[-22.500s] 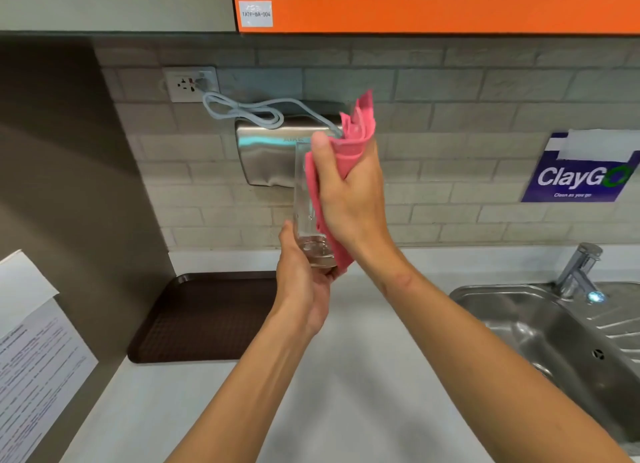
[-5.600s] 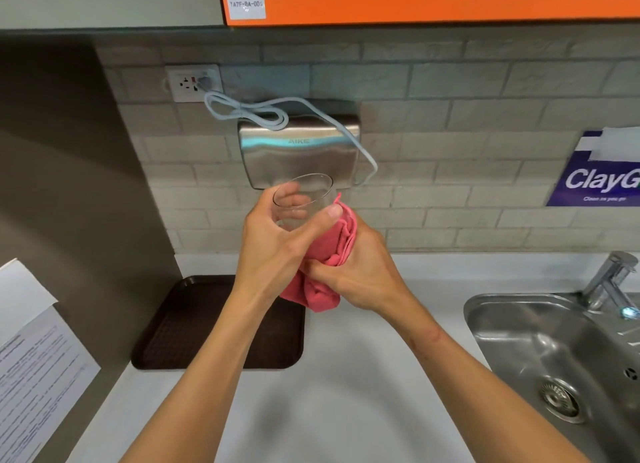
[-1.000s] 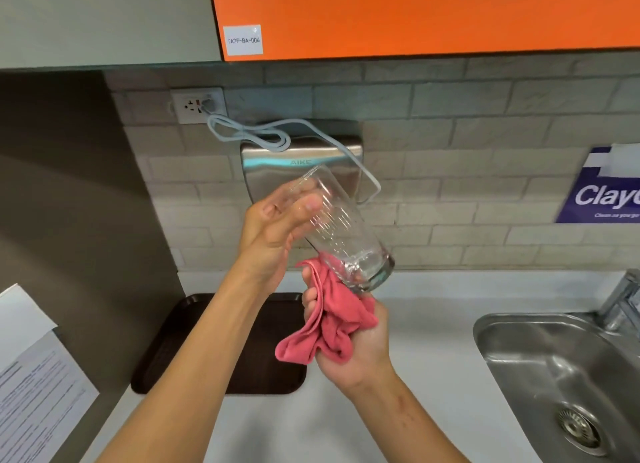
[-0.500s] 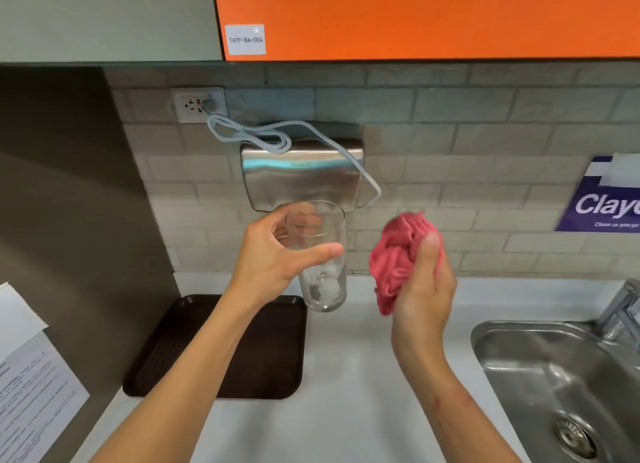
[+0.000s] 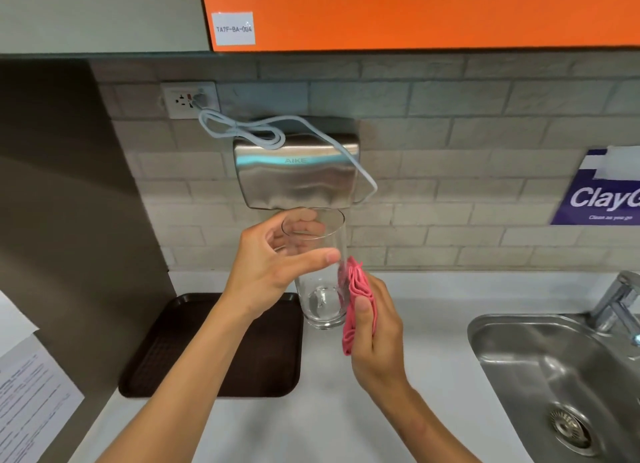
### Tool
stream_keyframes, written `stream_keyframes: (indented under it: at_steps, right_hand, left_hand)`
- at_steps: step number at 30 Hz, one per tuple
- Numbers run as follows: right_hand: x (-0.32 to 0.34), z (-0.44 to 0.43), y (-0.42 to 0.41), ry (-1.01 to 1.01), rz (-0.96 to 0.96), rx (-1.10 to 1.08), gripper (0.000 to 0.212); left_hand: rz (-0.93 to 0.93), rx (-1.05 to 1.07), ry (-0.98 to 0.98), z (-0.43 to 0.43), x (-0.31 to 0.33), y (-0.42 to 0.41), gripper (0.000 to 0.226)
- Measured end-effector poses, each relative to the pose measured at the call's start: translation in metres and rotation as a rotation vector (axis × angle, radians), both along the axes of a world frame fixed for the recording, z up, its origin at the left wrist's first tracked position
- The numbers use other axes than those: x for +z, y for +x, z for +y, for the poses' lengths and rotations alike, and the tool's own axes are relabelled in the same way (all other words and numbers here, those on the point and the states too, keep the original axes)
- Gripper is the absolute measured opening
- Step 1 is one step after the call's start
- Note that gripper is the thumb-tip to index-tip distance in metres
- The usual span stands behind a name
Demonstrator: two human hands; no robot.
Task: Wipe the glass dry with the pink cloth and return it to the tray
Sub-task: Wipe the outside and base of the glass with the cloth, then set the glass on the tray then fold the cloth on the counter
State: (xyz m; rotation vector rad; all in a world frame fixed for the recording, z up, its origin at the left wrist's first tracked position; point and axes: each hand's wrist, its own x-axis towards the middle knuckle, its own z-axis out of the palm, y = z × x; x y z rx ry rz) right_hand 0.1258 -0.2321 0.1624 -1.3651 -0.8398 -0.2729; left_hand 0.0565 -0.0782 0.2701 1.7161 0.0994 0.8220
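**Glass held over the counter, cloth on its outer wall**

The left hand (image 5: 270, 268) has its grip closed around the upper part of the glass (image 5: 322, 310), thumb across the near side just below the rim and fingers showing through the far wall. The glass is upright and lifted above the counter (image 5: 346, 428), its base hanging just beside the right edge of the brown tray (image 5: 270, 369), not on it. The right hand (image 5: 377, 341) pinches the folded pink cloth (image 5: 360, 284) between thumb and fingers, and the cloth lies against the right side of the glass from mid-height down to near the base.

The step in hand looks like drying the outside wall. To do it well, the left grip should stay firm near the rim while the right hand wraps more of the cloth around the wall, so it does not merely brush one strip. Turning the glass a little at a time would bring each part of the wall under the cloth. There may be water left in the bottom, though that could be only glare on the thick base; if so, the cloth needs pushing inside as well.

The base and the band under the left thumb are easy to miss, so shift the grip once to reach them. Only then lower the glass onto the tray.
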Motion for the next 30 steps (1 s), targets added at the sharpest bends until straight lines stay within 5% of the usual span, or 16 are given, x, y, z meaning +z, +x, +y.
stream_keyframes:
  at_steps: [4,11,30]
  right_hand:
    - [-0.019,-0.011,0.016,-0.129,0.068,-0.016,0.034]
    - [-0.035,-0.037,0.037,-0.033,0.293,-0.085,0.035]
    - [-0.028,-0.051,0.04,-0.055,0.328,-0.133,0.042]
  left_hand:
    - [0.063,0.023,-0.037,0.014,-0.026,0.0,0.073]
    - [0.376,0.157,0.04,0.051,-0.122,0.006,0.073]
    - [0.625,0.239,0.09,0.096,-0.244,-0.008,0.069]
